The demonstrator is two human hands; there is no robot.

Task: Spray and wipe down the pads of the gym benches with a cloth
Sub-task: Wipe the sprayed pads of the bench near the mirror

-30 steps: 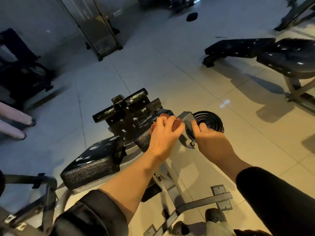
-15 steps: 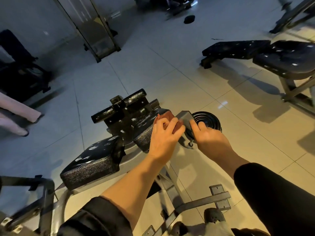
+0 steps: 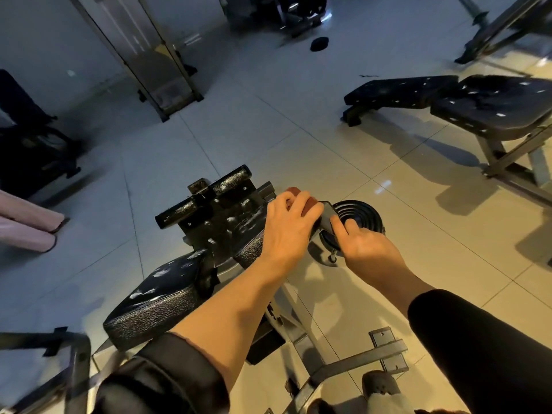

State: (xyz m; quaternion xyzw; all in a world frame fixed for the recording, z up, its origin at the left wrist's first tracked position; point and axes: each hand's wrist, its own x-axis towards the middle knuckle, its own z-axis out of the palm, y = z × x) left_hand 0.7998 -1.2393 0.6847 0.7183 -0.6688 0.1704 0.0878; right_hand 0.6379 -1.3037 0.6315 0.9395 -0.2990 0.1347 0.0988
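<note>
The reddish-brown cloth [image 3: 300, 201] sits bunched under my left hand [image 3: 288, 227] at the far end of the black textured vinyl bench pad [image 3: 242, 234], only its edges showing past my knuckles. My left fingers [image 3: 310, 204] are curled down over the cloth, clamping it against the pad. The pad is flecked with white spray droplets, and so is the nearer black leather-look seat pad [image 3: 161, 291] lower left of it.

My right hand [image 3: 363, 245] is just beside the left, its fingers [image 3: 339, 227] pinched on a grey metal bracket [image 3: 327, 218] at the bench's end. Just behind that bracket lies a black ridged round weight plate [image 3: 360, 216] on the pale tiled floor [image 3: 298, 130].

A black foam-covered roller bar [image 3: 206, 198] crosses the far end of the bench. The grey steel frame [image 3: 343, 366] runs beneath my forearms. Well apart, upper right, stands another black padded bench [image 3: 448, 98], also speckled white. At the left edge, someone's pink-trousered legs [image 3: 27, 225] rest on the floor.
</note>
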